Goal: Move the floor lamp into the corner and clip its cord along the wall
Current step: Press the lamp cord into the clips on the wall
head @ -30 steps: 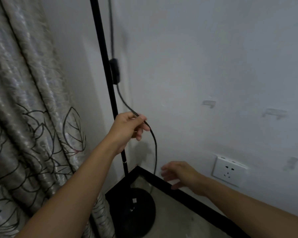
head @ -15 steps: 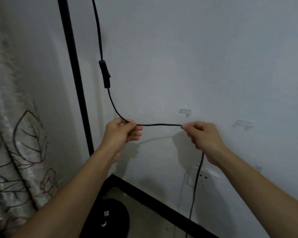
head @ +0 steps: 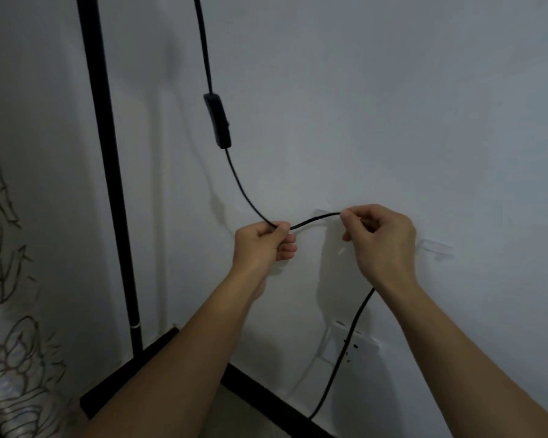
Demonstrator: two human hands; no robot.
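Note:
The black floor lamp pole (head: 108, 172) stands upright in the corner at the left. Its black cord (head: 241, 188) hangs down the wall, with an inline switch (head: 218, 121) partway along it. My left hand (head: 263, 245) pinches the cord below the switch. My right hand (head: 380, 238) pinches it farther right, right at a clear wall clip (head: 325, 214). A short stretch of cord runs between the two hands. Below my right wrist the cord drops toward the floor past the white socket (head: 358, 346). A second clear clip (head: 437, 247) sits on the wall to the right.
A patterned curtain (head: 10, 327) hangs at the left edge. A black baseboard (head: 266, 395) runs along the bottom of the wall. The lamp's base is hidden behind my left forearm.
My right hand has lifted its end of the cord up to the first wall clip. Both hands now sit farther right in view, and the cord between them curves upward instead of lying level.

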